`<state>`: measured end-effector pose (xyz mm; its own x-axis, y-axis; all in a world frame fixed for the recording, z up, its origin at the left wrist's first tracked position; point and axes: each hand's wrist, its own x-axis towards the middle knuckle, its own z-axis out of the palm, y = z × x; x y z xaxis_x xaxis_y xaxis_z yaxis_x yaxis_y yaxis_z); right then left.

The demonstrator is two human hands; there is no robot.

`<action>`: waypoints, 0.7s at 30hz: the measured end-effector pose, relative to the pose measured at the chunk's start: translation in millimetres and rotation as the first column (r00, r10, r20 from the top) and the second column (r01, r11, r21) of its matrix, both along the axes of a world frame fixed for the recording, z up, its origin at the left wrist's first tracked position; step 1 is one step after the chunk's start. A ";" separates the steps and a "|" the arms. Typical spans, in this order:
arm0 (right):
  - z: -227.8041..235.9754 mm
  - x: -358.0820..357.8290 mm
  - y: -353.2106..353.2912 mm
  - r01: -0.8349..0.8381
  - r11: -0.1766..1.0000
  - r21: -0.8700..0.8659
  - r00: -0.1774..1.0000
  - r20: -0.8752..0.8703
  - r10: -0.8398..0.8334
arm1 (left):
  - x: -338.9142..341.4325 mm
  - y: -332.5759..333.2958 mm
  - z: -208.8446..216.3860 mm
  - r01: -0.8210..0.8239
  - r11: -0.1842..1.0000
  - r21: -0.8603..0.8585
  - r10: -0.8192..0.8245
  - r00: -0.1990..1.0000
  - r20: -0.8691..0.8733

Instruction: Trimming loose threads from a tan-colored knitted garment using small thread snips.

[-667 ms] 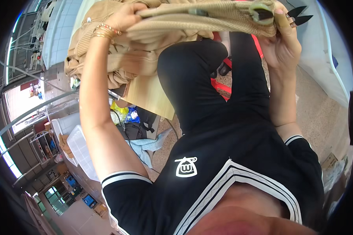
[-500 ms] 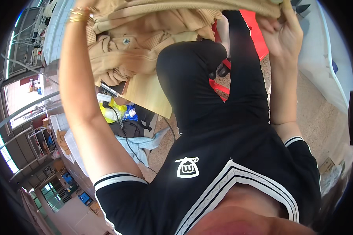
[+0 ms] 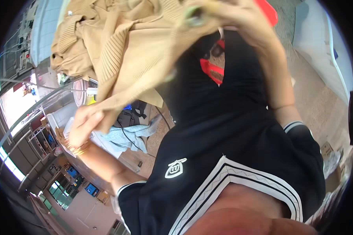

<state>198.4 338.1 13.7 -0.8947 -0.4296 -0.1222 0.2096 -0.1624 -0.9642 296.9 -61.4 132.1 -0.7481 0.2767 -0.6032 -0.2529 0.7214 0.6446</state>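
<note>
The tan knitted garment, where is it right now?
In the head view, the tan knitted garment hangs upper left, gripped between the left hand below and the right hand at top.

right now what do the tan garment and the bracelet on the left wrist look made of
The tan garment looks like a soft knit, maybe wool or cotton yarn: ribbed bands, limp matte folds. The bracelet looks like polished yellow metal, glinting at the left hand; it could be plated. The right hand grips the knit.

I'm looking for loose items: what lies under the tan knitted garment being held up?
Below the tan knitted garment, held by the left hand and right hand, lie a light blue cloth and black cables. Anything directly behind it is covered.
</note>
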 end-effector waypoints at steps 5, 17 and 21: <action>-54.6 -8.6 -39.5 -0.219 0.975 -0.018 0.976 0.006 0.220 | 12.8 -32.7 -118.1 -0.215 0.968 -0.127 0.168 0.938 -0.303; -49.3 16.1 -46.1 -0.008 0.974 -0.228 1.000 0.010 0.010 | -40.5 169.6 -123.8 -0.047 0.998 -0.031 -0.019 0.236 -0.972; -28.0 35.4 -51.0 0.380 0.899 0.217 0.649 -0.755 -0.093 | -33.0 166.8 -127.8 -0.175 0.980 0.096 0.137 0.239 -0.961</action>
<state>233.7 287.1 -14.4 -0.8248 -0.2511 0.5067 -0.5607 0.2468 -0.7904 263.9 105.4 4.4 -0.8031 0.0812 0.5902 0.4294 0.7657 0.4789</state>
